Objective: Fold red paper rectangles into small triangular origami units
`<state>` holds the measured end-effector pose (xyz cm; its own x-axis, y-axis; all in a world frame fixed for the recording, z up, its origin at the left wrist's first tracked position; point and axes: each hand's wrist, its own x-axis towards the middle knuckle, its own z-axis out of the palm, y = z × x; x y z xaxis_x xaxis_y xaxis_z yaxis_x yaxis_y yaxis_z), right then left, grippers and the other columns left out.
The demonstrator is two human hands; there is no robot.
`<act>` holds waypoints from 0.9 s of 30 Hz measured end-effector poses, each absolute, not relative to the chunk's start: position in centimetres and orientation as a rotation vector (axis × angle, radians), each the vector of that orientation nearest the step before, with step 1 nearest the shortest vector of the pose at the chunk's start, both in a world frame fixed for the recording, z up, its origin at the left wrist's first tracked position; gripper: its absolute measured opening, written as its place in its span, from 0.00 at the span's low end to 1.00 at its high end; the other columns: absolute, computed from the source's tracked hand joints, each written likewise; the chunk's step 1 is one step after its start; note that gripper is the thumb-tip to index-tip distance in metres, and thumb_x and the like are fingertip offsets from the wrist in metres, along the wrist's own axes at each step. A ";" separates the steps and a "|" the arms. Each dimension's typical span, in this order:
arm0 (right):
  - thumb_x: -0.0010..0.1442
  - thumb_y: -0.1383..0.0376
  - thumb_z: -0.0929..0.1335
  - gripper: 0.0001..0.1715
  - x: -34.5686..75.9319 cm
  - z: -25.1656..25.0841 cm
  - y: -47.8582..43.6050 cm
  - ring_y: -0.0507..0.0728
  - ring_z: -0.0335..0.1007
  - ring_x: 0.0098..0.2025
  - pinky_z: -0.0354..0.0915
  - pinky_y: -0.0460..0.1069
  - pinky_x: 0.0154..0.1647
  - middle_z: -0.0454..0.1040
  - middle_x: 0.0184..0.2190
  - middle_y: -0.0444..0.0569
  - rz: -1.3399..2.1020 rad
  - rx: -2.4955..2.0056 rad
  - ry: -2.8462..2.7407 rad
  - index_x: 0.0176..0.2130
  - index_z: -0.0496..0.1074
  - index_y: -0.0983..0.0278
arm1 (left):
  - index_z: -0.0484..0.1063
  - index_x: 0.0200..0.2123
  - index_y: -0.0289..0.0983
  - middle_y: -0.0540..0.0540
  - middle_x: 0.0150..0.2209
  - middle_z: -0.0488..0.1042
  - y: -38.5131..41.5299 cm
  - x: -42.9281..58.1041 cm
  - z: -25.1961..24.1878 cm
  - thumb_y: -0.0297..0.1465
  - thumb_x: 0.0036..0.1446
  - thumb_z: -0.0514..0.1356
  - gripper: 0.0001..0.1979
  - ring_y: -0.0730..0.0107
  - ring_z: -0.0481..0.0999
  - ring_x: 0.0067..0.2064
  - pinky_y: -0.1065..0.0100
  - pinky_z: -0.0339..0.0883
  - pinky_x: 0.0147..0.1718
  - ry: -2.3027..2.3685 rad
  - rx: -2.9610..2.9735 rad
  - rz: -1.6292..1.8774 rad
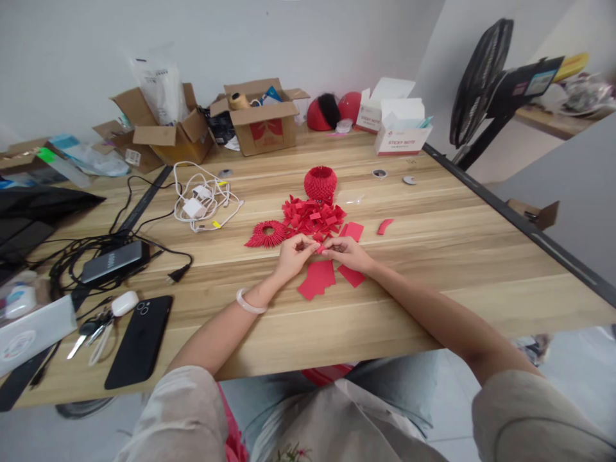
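Note:
Both hands meet over the middle of the table, their fingertips pinching a small folded red paper piece [320, 248] between them. My left hand [294, 254] is closed on its left side, with a pale bracelet on the wrist. My right hand [350, 253] grips the right side. Flat red paper sheets [318, 277] lie just below the hands. Beyond them is a pile of small red folded pieces [312, 217], and behind that stands a round red paper vase shape [320, 183]. To the left rests a spiky red ring [268, 233]. A short curved red strip [384, 226] lies at the right.
White cables [197, 206], a power bank [115, 262], a black phone [139, 342] and keys [91, 326] lie on the left. Cardboard boxes [264, 131] and sticky-note boxes [402, 138] line the back. A black fan [481, 83] stands at the right.

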<state>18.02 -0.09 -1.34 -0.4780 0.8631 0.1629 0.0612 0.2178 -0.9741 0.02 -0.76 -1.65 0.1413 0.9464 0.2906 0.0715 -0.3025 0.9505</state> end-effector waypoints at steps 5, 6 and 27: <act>0.52 0.54 0.69 0.16 18.0 -1.3 -0.1 0.49 0.61 0.25 0.57 0.45 0.26 0.68 0.23 0.43 1.324 -0.888 -1.754 0.31 0.73 0.66 | 0.71 0.27 0.32 0.47 0.26 0.75 -0.8 0.1 -1.6 0.36 0.48 0.65 0.12 0.73 0.73 0.28 0.72 0.66 0.28 1.012 1.552 1.285; 0.52 0.54 0.69 0.16 18.0 -1.3 -0.2 0.49 0.61 0.25 0.57 0.45 0.26 0.68 0.23 0.43 1.322 -0.892 -1.759 0.31 0.73 0.66 | 0.71 0.26 0.32 0.47 0.26 0.75 -0.8 0.1 -1.6 0.36 0.48 0.65 0.12 0.73 0.73 0.28 0.72 0.66 0.28 1.011 1.552 1.286; 0.52 0.57 0.68 0.15 18.1 -1.2 -0.1 0.49 0.62 0.25 0.59 0.45 0.27 0.70 0.23 0.44 1.293 -0.949 -1.769 0.30 0.73 0.67 | 0.71 0.26 0.32 0.48 0.23 0.75 -1.0 0.2 -1.2 0.36 0.48 0.65 0.12 0.76 0.72 0.24 0.74 0.65 0.25 0.981 1.539 1.266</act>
<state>18.06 -0.12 -1.16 -0.4562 0.8796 0.1349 0.1382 0.2198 -0.9657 0.21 -0.98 -1.18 0.1655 0.9449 0.2824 0.0381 -0.2923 0.9556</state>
